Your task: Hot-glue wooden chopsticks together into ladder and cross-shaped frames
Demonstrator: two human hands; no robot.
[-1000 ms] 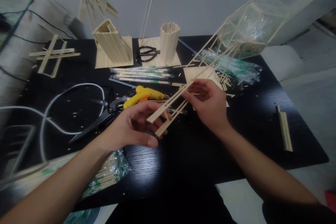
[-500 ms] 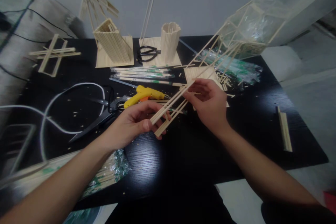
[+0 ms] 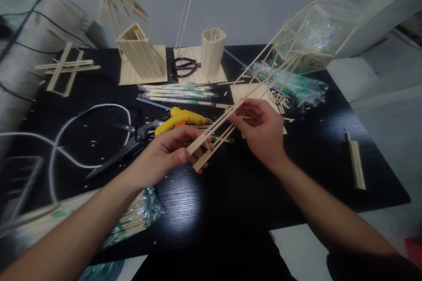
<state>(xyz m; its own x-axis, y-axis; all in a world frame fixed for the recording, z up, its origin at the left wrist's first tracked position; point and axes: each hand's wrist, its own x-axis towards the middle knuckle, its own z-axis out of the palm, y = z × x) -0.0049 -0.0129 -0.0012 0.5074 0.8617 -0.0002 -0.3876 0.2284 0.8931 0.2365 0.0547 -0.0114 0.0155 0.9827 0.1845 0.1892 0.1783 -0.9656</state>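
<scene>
Between my hands is a narrow frame of thin wooden sticks (image 3: pixel 216 128), slanting from lower left to upper right above the black table. My left hand (image 3: pixel 173 153) grips its lower end, thumb on the near sticks and fingers behind. Around the upper end, my right hand (image 3: pixel 262 129) pinches the sticks with thumb and fingers; some fingertips are hidden. A yellow glue gun (image 3: pixel 180 119) lies just beyond my left hand. Black-bladed scissors (image 3: pixel 118 156) rest beside it on the left.
Stick-built vases on square bases (image 3: pixel 141 55) (image 3: pixel 213 55) stand at the back, near black-handled snips (image 3: pixel 185 68). A lantern-like stick frame (image 3: pixel 316 30) rises at right. Wrapped sticks (image 3: pixel 180 93), a bag of sticks (image 3: pixel 132 219), a white cable (image 3: pixel 52 171) and a small stick bundle (image 3: pixel 358 164) lie about.
The view has shifted very slightly. Both hands keep the same hold on the stick frame, and nothing else has visibly moved.
</scene>
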